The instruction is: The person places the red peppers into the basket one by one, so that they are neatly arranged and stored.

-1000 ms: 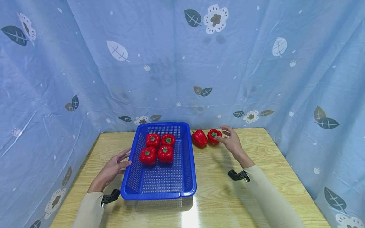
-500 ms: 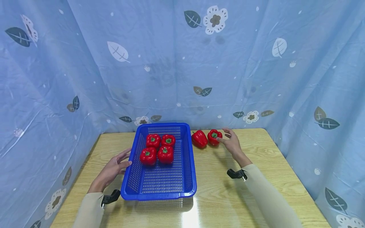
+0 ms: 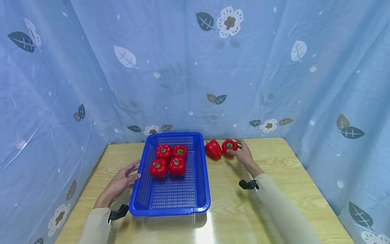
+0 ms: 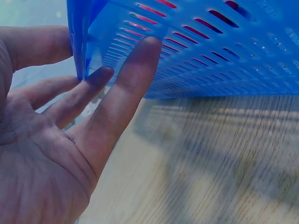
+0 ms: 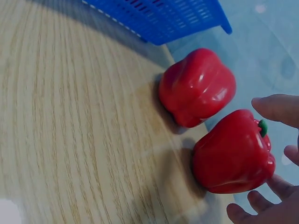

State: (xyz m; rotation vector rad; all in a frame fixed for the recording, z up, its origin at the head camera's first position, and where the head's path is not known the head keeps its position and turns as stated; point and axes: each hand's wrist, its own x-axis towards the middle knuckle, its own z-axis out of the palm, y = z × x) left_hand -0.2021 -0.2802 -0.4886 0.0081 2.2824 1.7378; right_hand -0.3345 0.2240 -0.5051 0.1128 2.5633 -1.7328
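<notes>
My left hand (image 3: 118,184) is at the left side of a blue plastic basket (image 3: 170,212), fingers nearly straight and touching its slotted outer wall below the rim. Several red bell peppers (image 3: 158,168) sit together in the basket's far left part. To the right of the basket two more stand on the table: a tilted bell pepper (image 3: 213,149), and an upright bell pepper (image 3: 225,150) with its green stem up. My right hand (image 3: 244,155) reaches around the upright one, thumb near side, fingers far side. In the right wrist view a gap shows between the thumb (image 5: 278,109) and this pepper.
The wooden table (image 3: 268,159) ends at a blue patterned curtain (image 3: 189,67) that rises at the back and both sides. Each wrist carries a black camera mount (image 3: 248,184).
My right hand has moved left and slightly down, closer around the upright bell pepper. The left hand, basket and peppers hold their places.
</notes>
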